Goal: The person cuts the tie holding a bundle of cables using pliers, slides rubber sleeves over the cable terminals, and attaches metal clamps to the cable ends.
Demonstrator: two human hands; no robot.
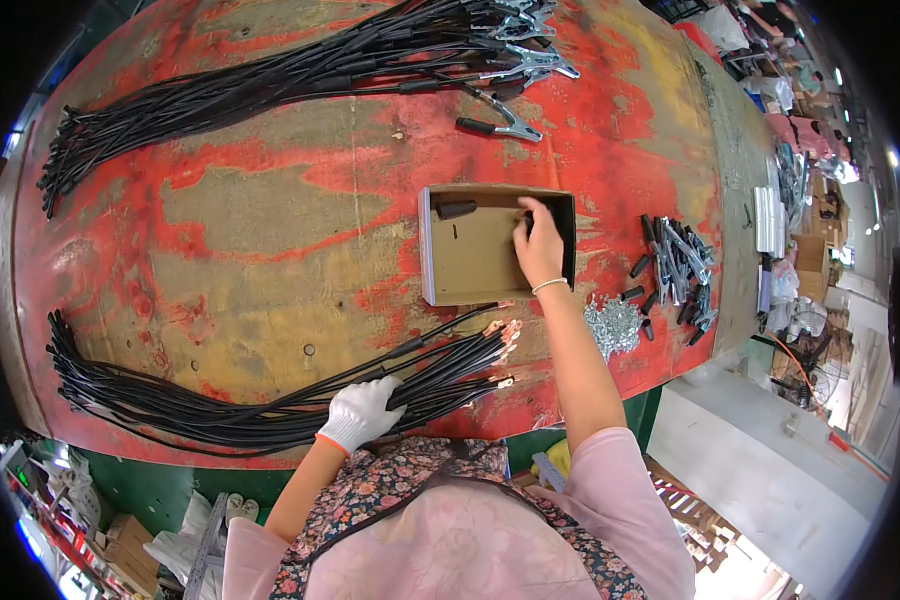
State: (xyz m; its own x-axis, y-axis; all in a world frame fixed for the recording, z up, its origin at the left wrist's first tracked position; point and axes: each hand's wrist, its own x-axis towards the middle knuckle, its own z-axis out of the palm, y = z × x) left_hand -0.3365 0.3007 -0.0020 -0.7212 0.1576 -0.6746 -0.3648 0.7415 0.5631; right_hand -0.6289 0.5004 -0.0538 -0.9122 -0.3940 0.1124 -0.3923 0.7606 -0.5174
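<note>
My left hand [363, 412], in a white glove, rests on a bundle of black cables [220, 420] near the table's front edge, its fingers curled over them. Copper lugs [508, 338] show at the bundle's right end. My bare right hand [539, 245] reaches into an open cardboard box [475, 270], near its right wall, fingers bent round a small dark piece. Another black sleeve [456, 209] lies in the box's back left corner.
A larger cable bundle [260, 85] with metal clamps [530, 65] lies along the back. Right of the box are a pile of small metal parts [613, 326] and several loose clamps [682, 262] with black sleeves. A grey ledge [740, 200] borders the table's right side.
</note>
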